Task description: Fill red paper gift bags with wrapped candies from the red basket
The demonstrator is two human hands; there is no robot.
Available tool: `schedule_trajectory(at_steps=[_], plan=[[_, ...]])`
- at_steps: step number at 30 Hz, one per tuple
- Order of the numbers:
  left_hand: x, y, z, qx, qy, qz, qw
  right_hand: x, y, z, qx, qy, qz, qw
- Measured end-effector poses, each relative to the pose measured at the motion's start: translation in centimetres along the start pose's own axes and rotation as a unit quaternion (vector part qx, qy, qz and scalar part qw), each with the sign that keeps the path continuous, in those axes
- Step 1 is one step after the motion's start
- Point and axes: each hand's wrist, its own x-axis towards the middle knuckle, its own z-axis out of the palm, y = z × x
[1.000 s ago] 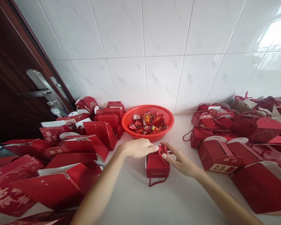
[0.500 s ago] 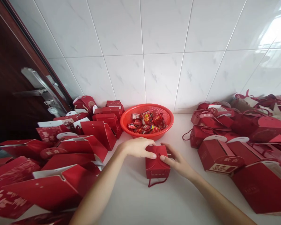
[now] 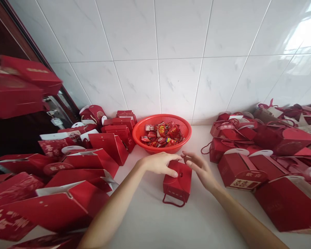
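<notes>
A small red gift box stands on the white tabletop, its top flaps folded shut around a small hole. A dark red cord handle hangs from its near side. My left hand reaches over the box's far left part, thumb pressed on the top and fingers at the back edge. Just off the far right corner is my right hand, open, fingers spread and apparently apart from the box. Behind the box, a red plastic basket contains many wrapped candies.
Rows of open red boxes crowd the left side. More red boxes, mostly closed, fill the right. At upper left, blurred red boxes are in the air before the dark door; what holds them is unclear. A tiled wall rises behind.
My right hand has lifted off the box top, up and rightward. My left hand and the box shifted slightly right, the box turning a little. Red boxes have appeared at upper left.
</notes>
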Motion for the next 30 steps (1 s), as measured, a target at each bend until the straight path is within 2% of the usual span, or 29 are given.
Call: schedule_trajectory(at_steps=[4, 7, 10, 13, 15, 18, 22, 27, 30], plan=[[0.9, 0.0, 0.8, -0.066, 0.033, 0.064, 0.995, 0.7, -1.5, -0.9, 0.127, 0.101, -0.055, 0.985], [1.1, 0.1, 1.2, -0.066, 0.062, 0.067, 0.994, 0.8, -3.6, -1.3, 0.141, 0.111, -0.065, 0.982], [1.1, 0.2, 1.5, -0.026, 0.112, 0.004, 0.993, 0.7, -6.1, -1.2, 0.089, 0.093, -0.088, 0.988], [1.1, 0.0, 1.8, -0.024, 0.161, -0.061, 0.985, 0.7, -8.3, -0.7, -0.027, 0.067, -0.109, 0.991], [1.2, -0.2, 2.0, -0.03, 0.172, -0.085, 0.981, 0.7, -9.5, -0.3, -0.114, 0.029, -0.102, 0.988], [1.4, -0.4, 2.1, -0.041, 0.156, -0.103, 0.982, 0.8, -10.4, 0.2, -0.237, -0.032, -0.08, 0.968], [1.8, -0.3, 2.0, -0.092, 0.13, -0.095, 0.983, 0.8, -10.2, 0.6, -0.345, -0.106, -0.059, 0.931], [1.8, -0.3, 1.6, -0.216, 0.022, -0.075, 0.973, 0.7, -9.1, 0.7, -0.398, -0.198, -0.018, 0.895], [1.8, -0.6, 1.8, -0.215, 0.015, -0.065, 0.974, 0.7, -8.4, 0.7, -0.405, -0.211, -0.006, 0.89]])
